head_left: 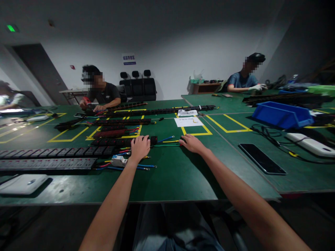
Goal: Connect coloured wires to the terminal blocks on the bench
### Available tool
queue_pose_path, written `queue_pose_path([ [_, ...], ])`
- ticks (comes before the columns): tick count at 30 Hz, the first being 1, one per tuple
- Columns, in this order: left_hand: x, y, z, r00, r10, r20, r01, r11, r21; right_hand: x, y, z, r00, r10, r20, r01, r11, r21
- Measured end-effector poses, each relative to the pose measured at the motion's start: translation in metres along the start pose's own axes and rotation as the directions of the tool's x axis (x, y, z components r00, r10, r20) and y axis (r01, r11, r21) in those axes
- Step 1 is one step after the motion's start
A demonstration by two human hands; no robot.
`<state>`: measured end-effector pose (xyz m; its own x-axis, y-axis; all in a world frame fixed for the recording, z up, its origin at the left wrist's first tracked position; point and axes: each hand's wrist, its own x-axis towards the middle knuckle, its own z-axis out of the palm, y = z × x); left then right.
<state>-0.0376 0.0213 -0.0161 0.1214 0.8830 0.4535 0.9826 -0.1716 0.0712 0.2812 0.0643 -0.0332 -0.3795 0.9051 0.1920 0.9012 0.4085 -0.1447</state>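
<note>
My left hand (140,149) lies over a black power strip (115,142) near its right end, fingers curled down onto it. Blue, yellow and green wires (167,141) come out of that end. Fingers bent together, my right hand (193,143) pinches the far ends of the yellow and green wires; the fingertips partly hide them. The blue wire ends in a metal lug, free of the hand. Below my left hand sits a white circuit breaker (119,160) with red and blue wires. Two grey socket strips (47,164) lie to the left.
A phone (261,158), a white power bank (311,144) with cables and a blue bin (282,114) are on the right. Another white device (23,184) lies front left. Paper sheets (187,122) and more strips lie farther back. Co-workers sit across the green table (178,181).
</note>
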Motion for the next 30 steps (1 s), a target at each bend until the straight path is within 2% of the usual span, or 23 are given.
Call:
queue_pose_path([
  [30, 0.0004, 0.0020, -0.0030, 1.000, -0.018, 0.022, 0.018, 1.000, -0.006, -0.0015, -0.0018, -0.0028, 1.000, 0.004, 0.003, -0.004, 1.000, -0.027],
])
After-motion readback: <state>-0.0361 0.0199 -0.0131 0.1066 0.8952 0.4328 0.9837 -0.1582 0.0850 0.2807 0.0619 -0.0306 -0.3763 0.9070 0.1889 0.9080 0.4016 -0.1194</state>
